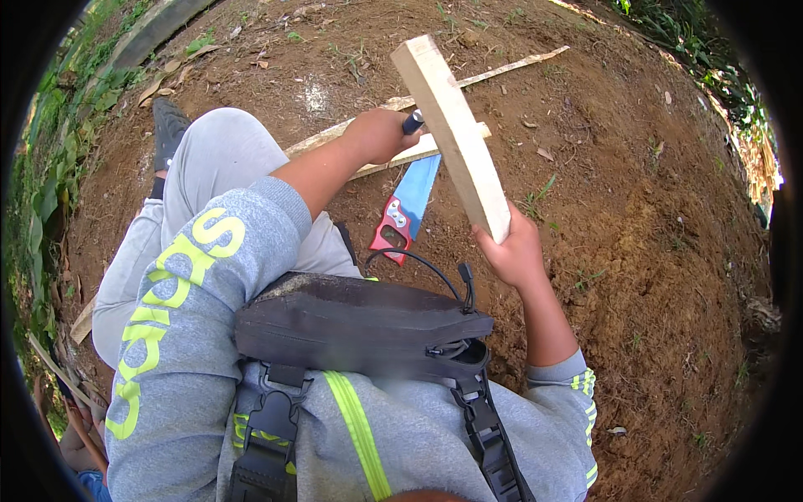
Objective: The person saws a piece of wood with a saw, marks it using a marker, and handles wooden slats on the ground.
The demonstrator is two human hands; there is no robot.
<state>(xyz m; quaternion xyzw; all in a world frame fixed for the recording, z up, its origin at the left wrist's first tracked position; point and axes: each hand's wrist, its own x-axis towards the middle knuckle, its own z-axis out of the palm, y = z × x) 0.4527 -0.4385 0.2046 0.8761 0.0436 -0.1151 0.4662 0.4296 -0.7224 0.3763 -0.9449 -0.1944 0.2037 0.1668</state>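
My right hand (512, 251) grips the lower end of a pale wooden plank (452, 125), which stands tilted up and away from me over the bare earth. My left hand (378, 134) is closed round a dark blue tool handle (413, 122) right against the plank's left edge. The tool's head is hidden behind the plank. A handsaw with a blue blade and a red handle (405, 214) lies on the ground between my two arms, just below my left hand.
A long thin wooden strip (502, 70) and a wider batten (376, 163) lie on the brown soil behind the plank. My left knee in grey trousers (222, 155) and a dark shoe (170, 124) are at the left. Grass borders the dirt.
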